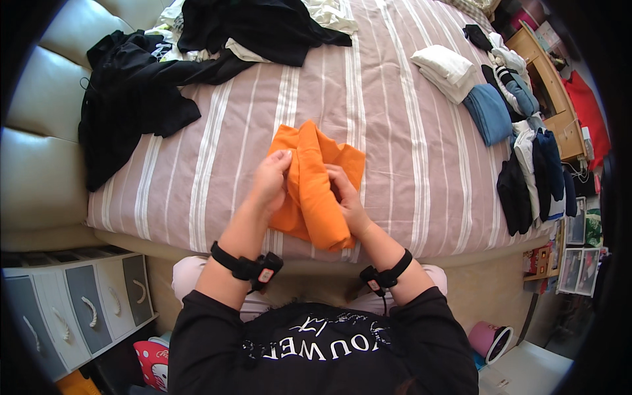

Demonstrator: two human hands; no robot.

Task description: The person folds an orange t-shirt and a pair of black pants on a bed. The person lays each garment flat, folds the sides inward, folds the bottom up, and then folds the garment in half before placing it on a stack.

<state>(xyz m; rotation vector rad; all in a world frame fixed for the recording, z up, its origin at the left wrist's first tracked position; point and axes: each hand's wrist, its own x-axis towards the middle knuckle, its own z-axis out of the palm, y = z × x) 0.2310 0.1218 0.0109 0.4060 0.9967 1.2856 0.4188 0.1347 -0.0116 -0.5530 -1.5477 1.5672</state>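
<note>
An orange cloth garment (pixel 321 197), partly folded into a thick roll along its middle, lies on the striped bedspread (pixel 390 197) in front of me. My left hand (pixel 271 180) pinches its left side between thumb and fingers. On the other side, my right hand (pixel 348 195) grips the roll, its fingers partly tucked behind the cloth. Which kind of garment it is cannot be told.
Loose black clothes (pixel 143 98) are heaped at the upper left, by the padded headboard (pixel 44 163). Folded white cloth (pixel 447 71) and folded blue cloth (pixel 488 113) lie at right, near rows of folded clothes (pixel 531 168). A drawer cabinet (pixel 84 301) stands lower left.
</note>
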